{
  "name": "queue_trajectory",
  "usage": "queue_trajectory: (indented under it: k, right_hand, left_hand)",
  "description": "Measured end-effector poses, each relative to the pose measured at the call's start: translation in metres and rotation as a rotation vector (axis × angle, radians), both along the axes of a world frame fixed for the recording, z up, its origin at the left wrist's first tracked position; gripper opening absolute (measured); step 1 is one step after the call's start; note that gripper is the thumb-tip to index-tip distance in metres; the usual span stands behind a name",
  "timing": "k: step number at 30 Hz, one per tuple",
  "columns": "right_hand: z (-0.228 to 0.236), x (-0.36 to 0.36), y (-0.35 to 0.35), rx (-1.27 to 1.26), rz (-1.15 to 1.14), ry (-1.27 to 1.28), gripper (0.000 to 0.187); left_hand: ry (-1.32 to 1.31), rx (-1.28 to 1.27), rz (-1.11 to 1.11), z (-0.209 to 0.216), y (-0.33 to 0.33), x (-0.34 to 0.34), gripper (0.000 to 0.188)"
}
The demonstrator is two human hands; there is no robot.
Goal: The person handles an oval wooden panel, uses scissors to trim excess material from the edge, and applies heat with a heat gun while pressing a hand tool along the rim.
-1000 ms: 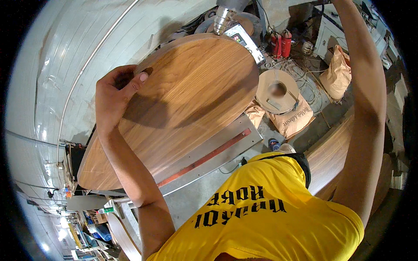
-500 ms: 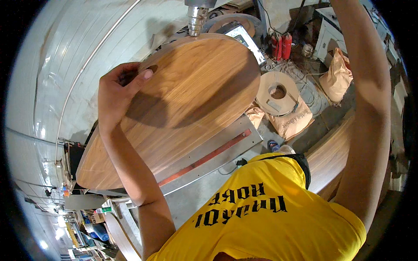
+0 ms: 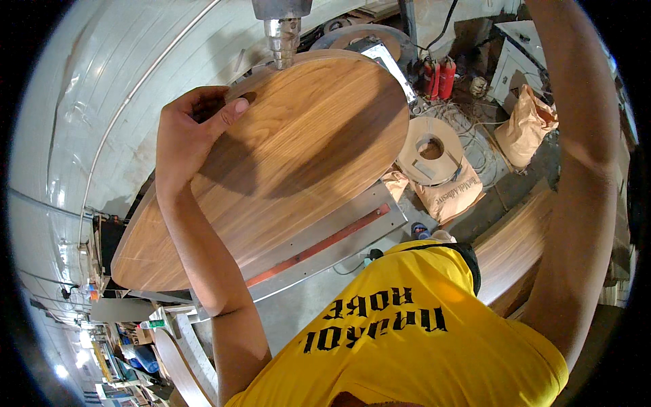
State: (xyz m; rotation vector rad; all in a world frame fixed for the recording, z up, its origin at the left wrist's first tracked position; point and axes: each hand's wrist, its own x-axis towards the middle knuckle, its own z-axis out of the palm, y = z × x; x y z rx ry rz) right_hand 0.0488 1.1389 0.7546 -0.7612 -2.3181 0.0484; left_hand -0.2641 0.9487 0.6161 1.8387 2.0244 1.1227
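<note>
A large oval wood-grain board (image 3: pixel 319 129) lies flat in front of me, with a pale band along its far edge. My left hand (image 3: pixel 190 132) is closed on that far-left edge, thumb on top and fingers curled over the outer side. Just right of this hand, a heat gun (image 3: pixel 282 37) points its stepped metal nozzle down at the rim; only its front end shows. My right forearm (image 3: pixel 586 122) is raised along the right side and leaves the picture at the top, so my right hand is out of sight. Shadows fall across the board.
Under the board runs a grey metal machine bed (image 3: pixel 325 244) with a red strip. To the right are a large tape roll (image 3: pixel 407 159), paper sacks (image 3: pixel 451 197), red cylinders (image 3: pixel 446 78), tangled cables and another wood-grain panel (image 3: pixel 515 251). A white wall (image 3: pixel 102 88) stands left.
The heat gun has moved left along the board's rim, closer to my left hand, and more of it shows. My left hand keeps its hold on the edge. The view has shifted slightly.
</note>
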Motion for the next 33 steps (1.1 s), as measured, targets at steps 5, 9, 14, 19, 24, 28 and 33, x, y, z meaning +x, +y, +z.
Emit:
queue_trajectory:
  k: [5, 9, 14, 19, 24, 28, 33]
  right_hand:
    - [0.0, 0.005, -0.007, 0.066, -0.079, -0.021, 0.077]
    - [-0.003, 0.013, -0.005, 0.039, -0.191, -0.025, 0.079]
    - [-0.021, 0.032, -0.007, 0.076, -0.081, 0.026, 0.072]
    - [-0.027, 0.05, 0.0, -0.001, -0.139, -0.026, 0.063]
    - [-0.042, 0.064, 0.019, -0.055, -0.115, 0.006, 0.059]
    - [-0.058, 0.074, 0.013, -0.064, -0.219, 0.018, 0.058]
    - [-0.071, 0.09, 0.019, -0.157, -0.232, -0.028, 0.063]
  left_hand:
    - [0.016, -0.025, 0.04, 0.002, 0.0, -0.001, 0.056]
    - [0.028, -0.04, 0.051, 0.004, 0.001, 0.001, 0.051]
    - [0.038, -0.044, 0.078, 0.006, -0.002, 0.005, 0.052]
    - [0.024, -0.043, 0.095, 0.007, -0.001, 0.007, 0.049]
    - [0.037, -0.038, 0.073, 0.007, 0.002, 0.003, 0.048]
    - [0.086, -0.034, 0.084, 0.005, 0.005, -0.005, 0.048]
    - [0.075, -0.064, 0.115, 0.009, 0.003, -0.002, 0.046]
